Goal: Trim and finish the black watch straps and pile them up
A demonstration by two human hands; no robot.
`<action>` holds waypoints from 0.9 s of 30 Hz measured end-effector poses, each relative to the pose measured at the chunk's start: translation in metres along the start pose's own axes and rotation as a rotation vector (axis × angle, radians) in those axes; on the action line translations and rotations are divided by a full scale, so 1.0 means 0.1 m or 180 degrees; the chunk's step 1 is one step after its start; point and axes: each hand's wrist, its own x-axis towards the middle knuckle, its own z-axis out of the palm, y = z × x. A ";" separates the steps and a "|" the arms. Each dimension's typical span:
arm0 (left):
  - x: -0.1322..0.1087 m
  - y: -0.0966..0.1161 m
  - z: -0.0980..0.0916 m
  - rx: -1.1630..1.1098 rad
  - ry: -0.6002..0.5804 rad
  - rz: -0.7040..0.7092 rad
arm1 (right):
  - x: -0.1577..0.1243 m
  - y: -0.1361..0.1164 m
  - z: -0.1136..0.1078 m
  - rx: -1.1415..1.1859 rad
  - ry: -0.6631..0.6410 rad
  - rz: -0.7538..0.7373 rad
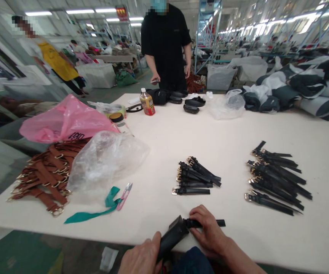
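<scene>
My left hand (141, 255) is wrapped round a thick black elongated object (172, 236), whose exact kind I cannot make out. Its far end meets a short black strap (221, 223) that my right hand (206, 225) pinches near the table's front edge. The strap's free end sticks out to the right of my fingers, and my fingers cover its middle. Beyond my hands lies a small fanned group of black buckle straps (195, 178) with gold buckles. A larger group of similar black straps (278, 186) rests farther right.
Brown straps with metal rings (46, 171) are heaped at left beside a clear plastic bag (104, 160) and a pink bag (67, 123). Pink thread snips (124, 197) touch a teal ribbon (88, 217). A bottle (147, 102) and black rolls (284, 97) stand farther back; a person (166, 45) faces the table.
</scene>
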 end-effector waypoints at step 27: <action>-0.01 0.04 -0.18 0.0037 -0.0216 0.0042 | -0.12 0.03 0.08 -0.0490 0.0100 -0.0268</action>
